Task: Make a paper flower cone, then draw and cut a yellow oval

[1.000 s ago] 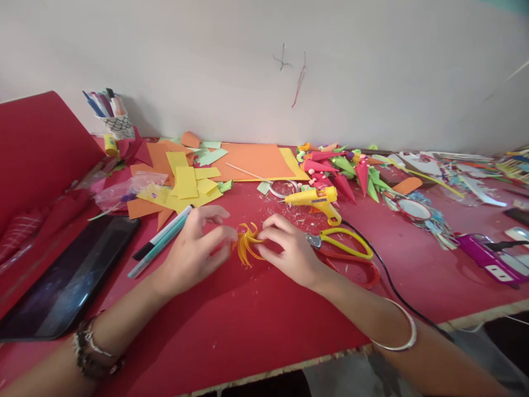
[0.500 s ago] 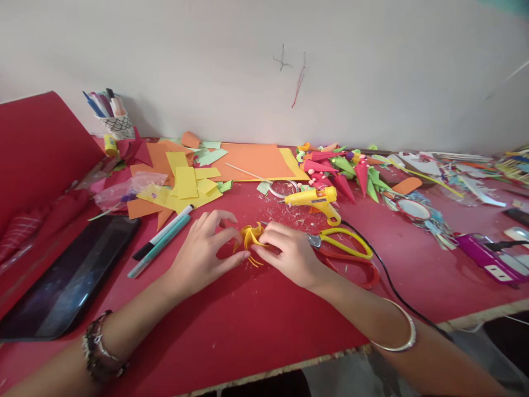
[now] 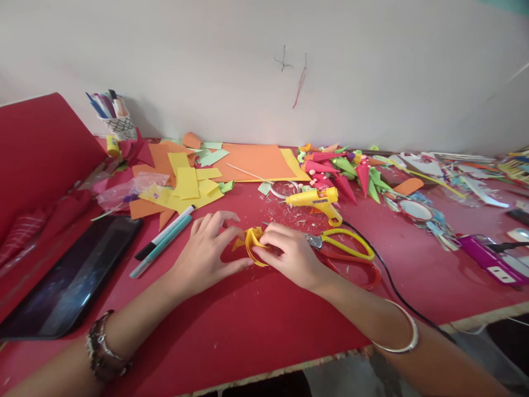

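Observation:
Between my hands, low in the middle of the view, is a curled yellow paper piece (image 3: pixel 255 248) made of several curved strips. My right hand (image 3: pixel 289 255) pinches its right side between thumb and fingers. My left hand (image 3: pixel 206 248) is at its left side with thumb and fingers apart and curved; the thumb tip lies close to the paper's lower edge. Scissors with yellow and red handles (image 3: pixel 347 244) lie just right of my right hand, their blades partly hidden behind it. A yellow glue gun (image 3: pixel 316 199) rests behind that hand.
Paper scraps (image 3: pixel 188 183), two markers (image 3: pixel 165 237) and a black phone (image 3: pixel 70 275) lie to the left. A pen cup (image 3: pixel 119 125) stands at the back left. Paper cones (image 3: pixel 330 165) are piled at the back; a purple power strip (image 3: pixel 491 259) is at the right.
The yellow paper has been gathered into a rounder, tighter curl, its strips closer together. My left thumb has shifted slightly right; my right hand keeps its pinch.

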{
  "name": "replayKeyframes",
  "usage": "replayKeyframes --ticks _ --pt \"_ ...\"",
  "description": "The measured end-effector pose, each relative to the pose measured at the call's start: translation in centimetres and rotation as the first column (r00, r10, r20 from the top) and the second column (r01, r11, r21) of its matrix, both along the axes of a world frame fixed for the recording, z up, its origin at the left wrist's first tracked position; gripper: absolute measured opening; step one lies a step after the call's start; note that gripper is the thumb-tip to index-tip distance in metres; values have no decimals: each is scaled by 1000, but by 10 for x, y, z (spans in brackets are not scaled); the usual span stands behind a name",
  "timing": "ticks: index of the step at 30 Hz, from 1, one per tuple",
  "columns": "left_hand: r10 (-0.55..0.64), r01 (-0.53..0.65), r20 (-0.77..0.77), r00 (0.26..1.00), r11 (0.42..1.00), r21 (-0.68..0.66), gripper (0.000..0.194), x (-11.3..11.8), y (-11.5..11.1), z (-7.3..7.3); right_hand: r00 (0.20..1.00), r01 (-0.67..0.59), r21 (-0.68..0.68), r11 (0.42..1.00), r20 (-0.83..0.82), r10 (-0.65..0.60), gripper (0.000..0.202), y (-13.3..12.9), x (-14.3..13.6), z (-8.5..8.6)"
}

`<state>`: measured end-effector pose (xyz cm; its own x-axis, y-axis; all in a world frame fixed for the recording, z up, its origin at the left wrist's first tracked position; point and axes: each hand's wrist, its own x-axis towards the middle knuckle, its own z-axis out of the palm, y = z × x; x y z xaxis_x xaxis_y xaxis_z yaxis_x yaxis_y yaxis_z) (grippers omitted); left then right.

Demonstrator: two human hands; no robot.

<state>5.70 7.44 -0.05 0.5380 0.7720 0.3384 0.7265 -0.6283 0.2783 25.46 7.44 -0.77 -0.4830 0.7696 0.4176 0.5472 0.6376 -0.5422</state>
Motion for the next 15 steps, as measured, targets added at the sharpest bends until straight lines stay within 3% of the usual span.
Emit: replayKeyframes --ticks 11,15 --pt "26 -28 -30 999 998 -62 40 2 0 -2 1000 -14 1 1000 7 14 20 0 0 2" --pt "6 -8 -42 999 999 -49 33 1 0 -1 1000 -4 2 1000 0 4 20 1 0 1"
